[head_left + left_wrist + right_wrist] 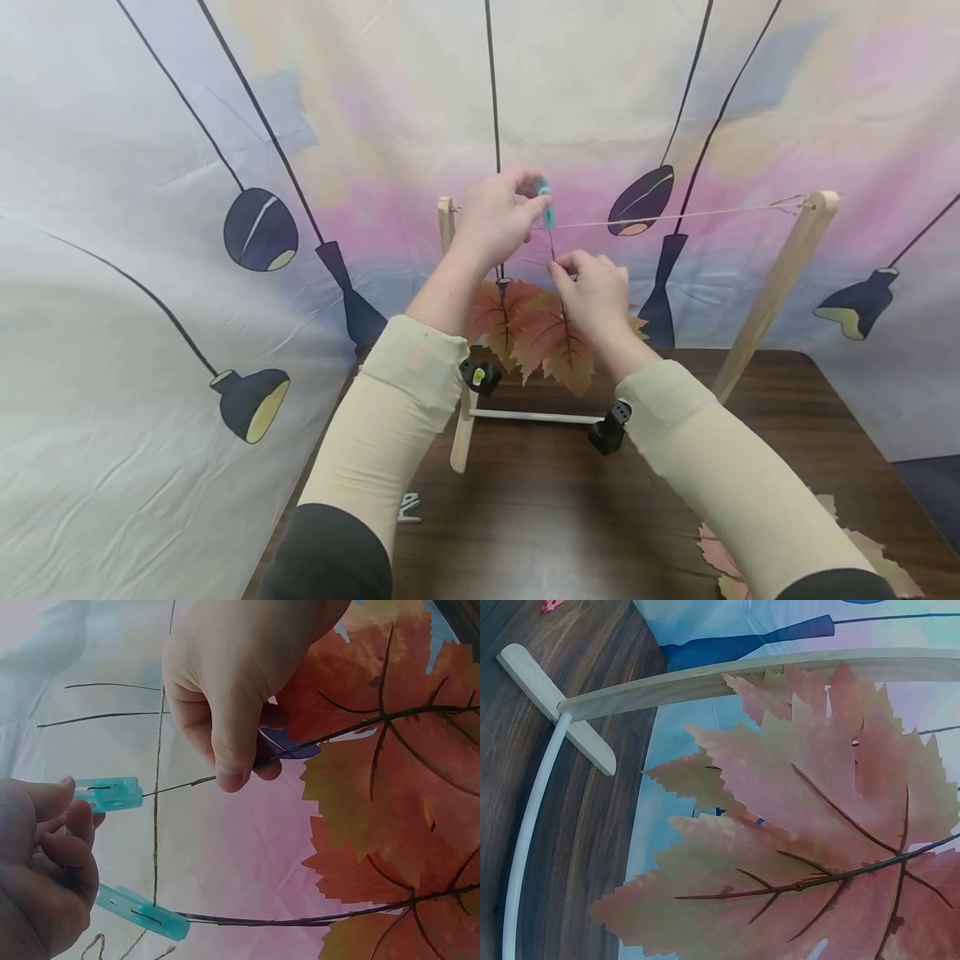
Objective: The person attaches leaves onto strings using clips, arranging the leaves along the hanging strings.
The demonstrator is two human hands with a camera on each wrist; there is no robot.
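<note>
My left hand (498, 212) pinches a teal clothespin (109, 793) at the string (675, 217) of a wooden frame. The peg's tip is right beside the string, at the end of a thin dark stem (196, 781). That stem is pinched between thumb and fingers of my right hand (596, 292), just below the string. From it hangs an orange-red maple leaf (555, 337). Alongside, a second teal clothespin (142, 911) grips the string and the stem of another maple leaf (420, 900). In the right wrist view the leaf (840, 847) fills much of the picture; neither hand shows there.
Wooden posts (776, 292) hold the string at both ends, joined low down by a white rod (536, 416). A white clothespin (408, 508) lies on the dark wooden table (540, 517). More leaves (720, 554) lie under my right forearm. Behind hangs a lamp-patterned cloth (585, 100).
</note>
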